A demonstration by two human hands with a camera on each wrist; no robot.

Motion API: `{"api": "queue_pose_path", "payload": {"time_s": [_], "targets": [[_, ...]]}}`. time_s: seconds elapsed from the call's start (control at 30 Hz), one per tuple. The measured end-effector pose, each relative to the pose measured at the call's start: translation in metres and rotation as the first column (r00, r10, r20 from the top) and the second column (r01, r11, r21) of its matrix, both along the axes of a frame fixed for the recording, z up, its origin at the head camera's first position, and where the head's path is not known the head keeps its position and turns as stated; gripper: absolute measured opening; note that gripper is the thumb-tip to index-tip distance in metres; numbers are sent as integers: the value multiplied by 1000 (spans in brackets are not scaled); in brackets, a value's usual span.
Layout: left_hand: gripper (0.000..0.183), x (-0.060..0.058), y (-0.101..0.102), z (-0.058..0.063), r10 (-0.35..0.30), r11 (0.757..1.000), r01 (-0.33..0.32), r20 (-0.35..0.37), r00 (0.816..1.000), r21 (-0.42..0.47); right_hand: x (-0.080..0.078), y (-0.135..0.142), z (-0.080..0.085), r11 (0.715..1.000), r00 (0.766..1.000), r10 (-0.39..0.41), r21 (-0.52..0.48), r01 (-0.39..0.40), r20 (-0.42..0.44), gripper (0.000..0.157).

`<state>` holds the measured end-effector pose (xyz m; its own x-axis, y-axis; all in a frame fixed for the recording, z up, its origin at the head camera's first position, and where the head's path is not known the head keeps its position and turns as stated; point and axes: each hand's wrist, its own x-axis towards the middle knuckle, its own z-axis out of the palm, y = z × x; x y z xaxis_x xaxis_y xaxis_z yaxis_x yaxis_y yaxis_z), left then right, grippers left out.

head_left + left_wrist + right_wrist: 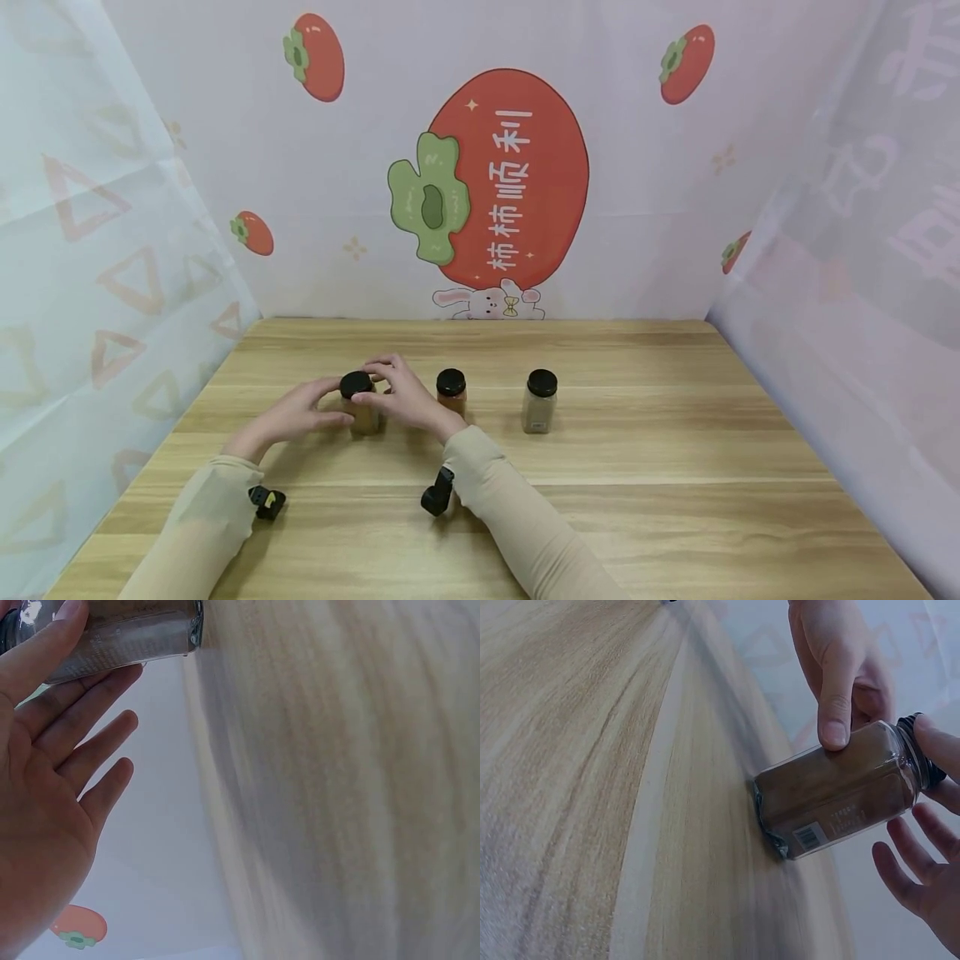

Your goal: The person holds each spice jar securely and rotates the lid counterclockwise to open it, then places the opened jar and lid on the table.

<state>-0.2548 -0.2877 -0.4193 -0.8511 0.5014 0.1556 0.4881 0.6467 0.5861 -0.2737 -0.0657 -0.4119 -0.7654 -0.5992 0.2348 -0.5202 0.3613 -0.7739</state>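
Observation:
A clear spice jar [366, 419] of brown powder, with a black lid [356, 382], stands upright on the wooden table at the left. My left hand [300, 412] grips the jar's body between thumb and fingers. From the right, my right hand [411, 397] pinches the ribbed lid; in the right wrist view its thumb lies on the lid's side and its other fingers [907, 874] are spread beyond. The jar's label and a small barcode show in that view. In the left wrist view, the left hand's ring and little fingers [112, 784] stand away from the glass.
A second black-lidded jar [452, 398], with reddish-brown contents, stands just right of my right hand, partly behind it. Farther right is a third jar [538, 412] of pale powder. Printed cloth walls [630, 208] border the wooden table [660, 500] at the back and sides.

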Motion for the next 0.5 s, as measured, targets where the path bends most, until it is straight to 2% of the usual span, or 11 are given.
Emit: {"api": "queue_pose_path", "payload": {"time_s": [0.23,0.5], "targets": [[57,-1,1,0,2,1000,-3,-7,1000,-11,0,2,1,1000,999,19,8,-20,25,48],[56,0,0,-1,7,1000,-7,-17,1000,-17,1,4,-2,1000,999,-19,-13,20,29,47]]}}
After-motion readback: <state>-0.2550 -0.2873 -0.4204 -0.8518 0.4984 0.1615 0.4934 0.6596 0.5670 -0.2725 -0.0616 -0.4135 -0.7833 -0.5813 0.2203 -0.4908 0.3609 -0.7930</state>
